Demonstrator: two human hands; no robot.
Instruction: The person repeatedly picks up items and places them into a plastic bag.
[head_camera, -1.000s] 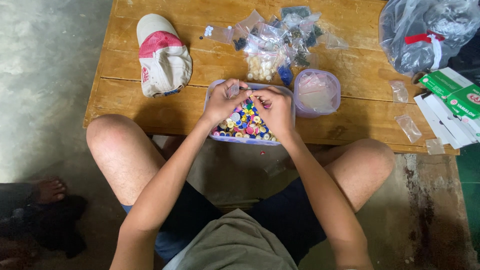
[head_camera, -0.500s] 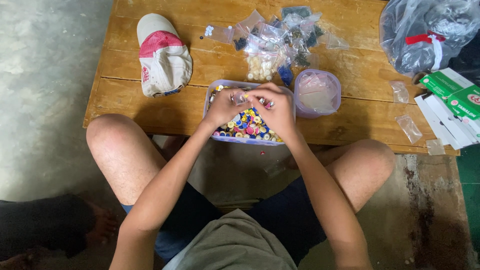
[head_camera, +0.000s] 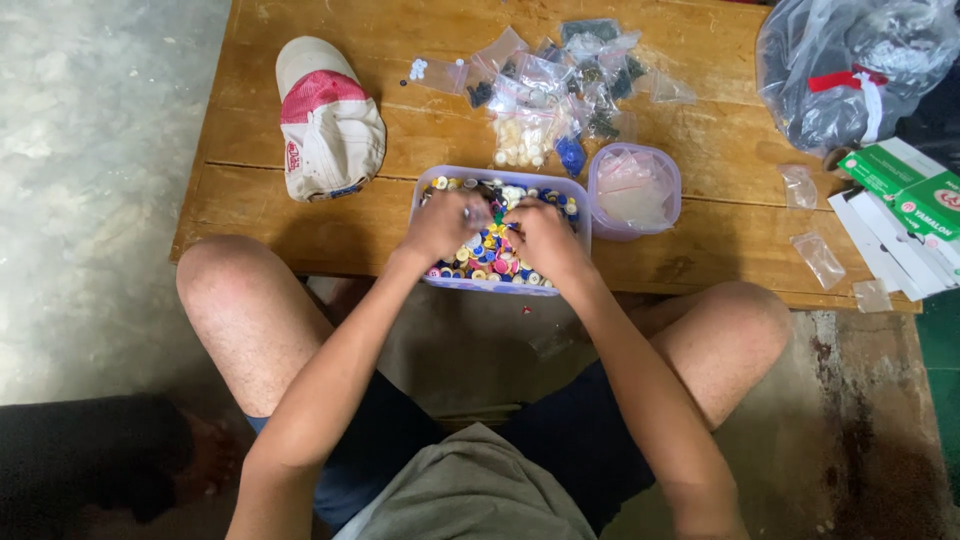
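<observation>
So we're looking straight down at a wooden tabletop (head_camera: 300, 215) with a clear plastic tub (head_camera: 500, 285) sitting at its near edge, packed with small colourful buttons (head_camera: 487, 258). Both hands are down in that tub. The left hand (head_camera: 443, 224) has its grip curled over the pile at about 9 o'clock of the tub, and the right hand (head_camera: 543, 236) sits just beside it toward 3 o'clock, fingers bent into the buttons. Fingertips of the two hands nearly meet in the middle — we honestly cannot tell if either grip is pinching a button or just resting on the heap, it's too small to see.

Around the tub: a smaller round lidded container (head_camera: 634, 190), purplish, touching it at 2 o'clock. At 12 o'clock there's a scatter of little clear bags (head_camera: 560, 85) with sorted bits inside. A white and red cap (head_camera: 328, 120) lies at 10 o'clock, well apart. Off at 2 o'clock — far corner — a big plastic bag (head_camera: 850, 70), with green and white boxes (head_camera: 905, 195) near it.
</observation>
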